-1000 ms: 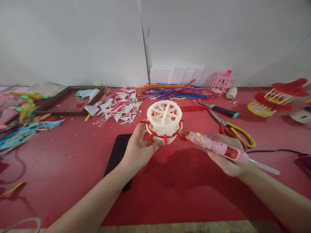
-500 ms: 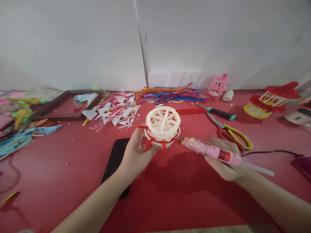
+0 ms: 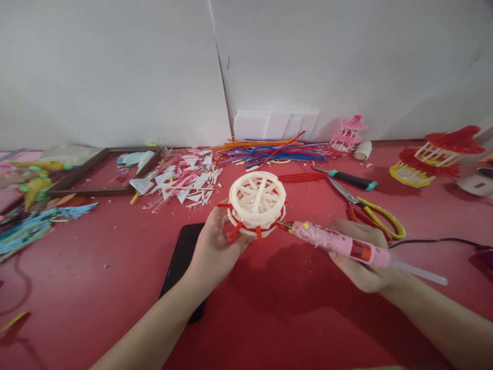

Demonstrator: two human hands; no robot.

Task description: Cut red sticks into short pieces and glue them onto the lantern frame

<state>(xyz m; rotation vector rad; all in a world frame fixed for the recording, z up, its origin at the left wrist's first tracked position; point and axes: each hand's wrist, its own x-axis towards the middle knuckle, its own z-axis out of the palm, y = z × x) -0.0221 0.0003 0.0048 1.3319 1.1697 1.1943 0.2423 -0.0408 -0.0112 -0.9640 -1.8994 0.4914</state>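
Note:
My left hand (image 3: 219,246) grips a round cream-coloured frame (image 3: 257,198) from its left and lower side, holding it above the red table. Crossing bars fill the frame's top like wheel spokes, and short red pieces (image 3: 259,234) jut out around its lower rim. In my right hand (image 3: 364,267) is a pink glue gun (image 3: 339,242), its metal tip at the right side of the frame's lower rim. A translucent glue stick (image 3: 421,271) pokes out of the gun's back end. My right fingers are partly hidden behind the gun.
A black phone (image 3: 183,257) lies under my left forearm. Scissors (image 3: 365,205) and a dark-handled cutter (image 3: 352,180) lie to the right. Colourful sticks (image 3: 277,153) and white-and-pink scraps (image 3: 188,177) lie along the wall. Red-and-yellow (image 3: 435,159) and pink (image 3: 348,134) pagoda-like models stand at back right.
The glue gun and my right hand have shifted slightly right and down in view. The frame stays in my left hand, tilted slightly differently, with the gun's tip still at its rim.

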